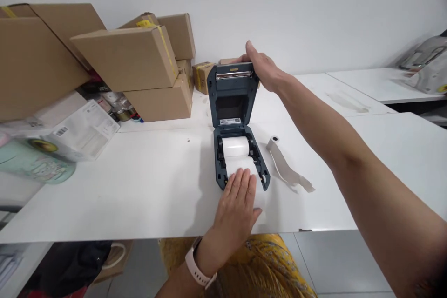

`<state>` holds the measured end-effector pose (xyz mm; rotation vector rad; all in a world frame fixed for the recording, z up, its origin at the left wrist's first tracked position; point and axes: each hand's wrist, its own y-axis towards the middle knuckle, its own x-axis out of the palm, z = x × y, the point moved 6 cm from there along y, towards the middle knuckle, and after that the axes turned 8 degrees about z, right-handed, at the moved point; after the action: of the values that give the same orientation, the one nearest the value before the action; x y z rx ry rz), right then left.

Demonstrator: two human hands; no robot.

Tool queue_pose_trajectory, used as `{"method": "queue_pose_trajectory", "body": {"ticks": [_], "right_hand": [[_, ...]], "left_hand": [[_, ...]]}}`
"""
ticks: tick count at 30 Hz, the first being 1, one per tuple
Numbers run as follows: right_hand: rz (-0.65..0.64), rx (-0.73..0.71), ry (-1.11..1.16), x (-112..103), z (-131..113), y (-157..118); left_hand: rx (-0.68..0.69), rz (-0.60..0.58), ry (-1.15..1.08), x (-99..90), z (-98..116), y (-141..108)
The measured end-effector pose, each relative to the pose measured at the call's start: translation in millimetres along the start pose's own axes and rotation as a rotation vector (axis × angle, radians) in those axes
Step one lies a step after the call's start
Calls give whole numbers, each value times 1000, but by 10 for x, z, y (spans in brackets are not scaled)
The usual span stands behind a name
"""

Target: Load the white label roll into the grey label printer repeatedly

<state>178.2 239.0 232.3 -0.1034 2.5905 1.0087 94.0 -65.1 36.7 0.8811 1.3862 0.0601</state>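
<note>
A dark blue label printer (218, 158) stands on the white table with its lid (211, 102) raised. Inside sits a white label roll (235, 146), and its paper strip (240, 163) runs forward over the printer's front edge. My left hand (237, 200) lies flat on that strip, fingers stretched out and close together. At the lid's top right corner, my right hand (261, 65) holds the lid up; its thumb points upward and its fingers are mostly hidden behind the lid. To the right of the printer lies a small paper roll (274, 140) with a loose, curling tail.
Cardboard boxes (122, 58) are stacked at the back left against the wall. Before them are a white printed box (84, 130) and a mint green bottle (38, 160). A plastic-wrapped item (426, 67) sits at the far right. The table's front edge (139, 238) runs close to me.
</note>
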Motion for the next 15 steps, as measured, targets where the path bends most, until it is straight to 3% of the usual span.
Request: {"method": "queue_pose_trajectory", "body": {"ticks": [3,8,12,15], "right_hand": [[-95,60,52,-36,-192,-384],[-172,-297,20,-146,-597,-1549],[-226,-551,-226,-23,-501,-2501],[-218,-585,-308,68,-368,-2850]], "left_hand": [[29,62,-56,-101,50,-94],[83,212,-345,-425,122,-129],[129,442,-518,-786,104,-133],[-21,576,-382,-829,-108,-61]]}}
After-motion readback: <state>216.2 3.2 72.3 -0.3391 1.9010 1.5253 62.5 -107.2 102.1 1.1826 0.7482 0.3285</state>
